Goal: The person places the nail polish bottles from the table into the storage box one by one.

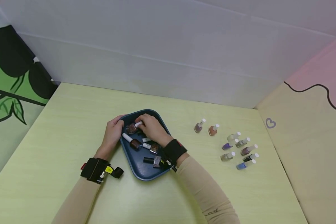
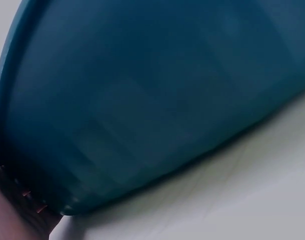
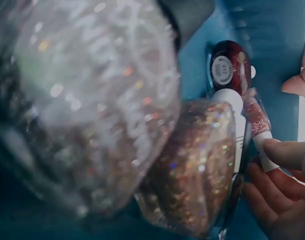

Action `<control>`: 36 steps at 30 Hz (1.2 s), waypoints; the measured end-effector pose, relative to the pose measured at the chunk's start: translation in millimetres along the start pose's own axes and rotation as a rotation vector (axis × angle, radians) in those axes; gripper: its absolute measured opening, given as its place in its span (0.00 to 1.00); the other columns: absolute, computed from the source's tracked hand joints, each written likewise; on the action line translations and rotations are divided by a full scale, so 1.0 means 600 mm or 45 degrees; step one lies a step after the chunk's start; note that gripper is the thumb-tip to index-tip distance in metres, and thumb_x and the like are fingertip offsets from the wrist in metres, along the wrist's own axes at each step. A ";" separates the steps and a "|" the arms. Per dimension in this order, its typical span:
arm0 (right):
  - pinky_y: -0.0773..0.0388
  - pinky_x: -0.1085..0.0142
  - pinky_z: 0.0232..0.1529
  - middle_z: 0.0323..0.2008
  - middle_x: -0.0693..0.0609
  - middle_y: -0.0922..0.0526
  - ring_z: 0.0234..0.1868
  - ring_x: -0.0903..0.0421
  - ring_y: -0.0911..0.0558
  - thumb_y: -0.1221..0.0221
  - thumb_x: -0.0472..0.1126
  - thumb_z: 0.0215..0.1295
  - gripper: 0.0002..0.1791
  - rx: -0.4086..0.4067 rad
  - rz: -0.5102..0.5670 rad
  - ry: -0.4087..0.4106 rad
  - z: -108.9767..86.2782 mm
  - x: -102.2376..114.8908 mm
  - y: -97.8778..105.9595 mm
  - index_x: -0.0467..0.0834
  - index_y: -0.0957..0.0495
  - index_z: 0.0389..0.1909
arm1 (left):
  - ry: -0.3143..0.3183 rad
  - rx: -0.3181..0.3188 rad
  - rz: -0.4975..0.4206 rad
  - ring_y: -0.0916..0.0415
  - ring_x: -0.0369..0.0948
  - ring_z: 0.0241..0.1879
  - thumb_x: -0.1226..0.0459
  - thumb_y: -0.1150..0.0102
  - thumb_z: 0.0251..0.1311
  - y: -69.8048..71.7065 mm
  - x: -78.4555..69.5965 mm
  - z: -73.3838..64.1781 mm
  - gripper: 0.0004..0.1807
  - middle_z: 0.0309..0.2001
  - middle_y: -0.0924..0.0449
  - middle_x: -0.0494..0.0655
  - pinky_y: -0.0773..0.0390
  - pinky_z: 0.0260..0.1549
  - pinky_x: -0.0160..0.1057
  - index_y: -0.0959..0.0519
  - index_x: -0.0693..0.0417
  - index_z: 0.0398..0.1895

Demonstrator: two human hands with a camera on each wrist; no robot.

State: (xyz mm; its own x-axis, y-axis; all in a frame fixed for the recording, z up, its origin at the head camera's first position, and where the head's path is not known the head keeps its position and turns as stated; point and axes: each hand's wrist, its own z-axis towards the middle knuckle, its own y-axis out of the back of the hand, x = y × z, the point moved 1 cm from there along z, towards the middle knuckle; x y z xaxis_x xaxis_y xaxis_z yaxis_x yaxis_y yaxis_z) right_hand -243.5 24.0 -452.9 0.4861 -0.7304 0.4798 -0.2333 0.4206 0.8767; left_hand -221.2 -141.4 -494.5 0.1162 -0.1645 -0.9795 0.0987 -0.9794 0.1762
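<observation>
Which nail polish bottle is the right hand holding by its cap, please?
The pink glitter nail polish at the far end of the blue tray; only its white cap is pinched by the right hand.

At 4 o'clock the right hand (image 3: 285, 205) pinches the white cap (image 3: 264, 145) of a pink glitter bottle (image 3: 256, 115), whose body points toward 11 o'clock. A dark red bottle (image 3: 235, 62) with a round pale label lies at 2 o'clock, a copper glitter bottle (image 3: 190, 170) at 5. A large, blurred silvery bottle (image 3: 92, 100) fills the 9-to-10 o'clock side. Blue tray (image 3: 275, 25) shows behind; part of the left hand (image 3: 300, 82) appears near 3.
</observation>
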 end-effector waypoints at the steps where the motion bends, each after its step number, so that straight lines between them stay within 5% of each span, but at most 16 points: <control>1: 0.27 0.69 0.46 0.47 0.50 0.21 0.45 0.59 0.25 0.48 0.40 0.67 0.14 -0.001 -0.022 0.009 0.000 -0.001 0.000 0.43 0.21 0.50 | 0.000 -0.002 -0.001 0.33 0.46 0.56 0.65 0.67 0.64 0.000 0.000 0.000 0.26 0.59 0.27 0.56 0.37 0.61 0.49 0.28 0.60 0.61; 10: 0.27 0.69 0.46 0.44 0.51 0.20 0.44 0.58 0.24 0.47 0.40 0.67 0.14 0.025 -0.256 0.071 0.005 -0.012 -0.009 0.44 0.20 0.50 | -0.011 -0.017 0.002 0.33 0.47 0.57 0.66 0.67 0.63 -0.005 -0.004 0.005 0.26 0.59 0.27 0.57 0.37 0.61 0.50 0.28 0.61 0.61; 27: 0.27 0.69 0.41 0.44 0.49 0.22 0.41 0.58 0.25 0.49 0.40 0.68 0.14 0.053 -0.306 0.075 0.003 -0.006 0.000 0.43 0.20 0.49 | -0.046 0.006 0.014 0.34 0.47 0.59 0.65 0.67 0.64 -0.006 -0.006 0.006 0.26 0.61 0.29 0.56 0.38 0.61 0.50 0.29 0.60 0.63; 36: 0.27 0.70 0.40 0.45 0.51 0.24 0.38 0.62 0.27 0.52 0.46 0.70 0.16 0.076 -0.218 -0.011 -0.010 -0.003 0.008 0.45 0.22 0.52 | -0.031 -0.004 0.021 0.34 0.49 0.57 0.65 0.68 0.65 -0.001 0.005 0.002 0.26 0.60 0.28 0.58 0.39 0.62 0.52 0.29 0.61 0.62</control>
State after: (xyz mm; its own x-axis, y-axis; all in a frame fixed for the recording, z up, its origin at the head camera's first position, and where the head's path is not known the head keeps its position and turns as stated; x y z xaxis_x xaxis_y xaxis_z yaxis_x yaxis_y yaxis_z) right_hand -240.6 30.6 -449.9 0.5156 -0.7934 0.3235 -0.1976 0.2573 0.9459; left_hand -222.1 -141.2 -497.5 0.0936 -0.1838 -0.9785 0.0999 -0.9761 0.1929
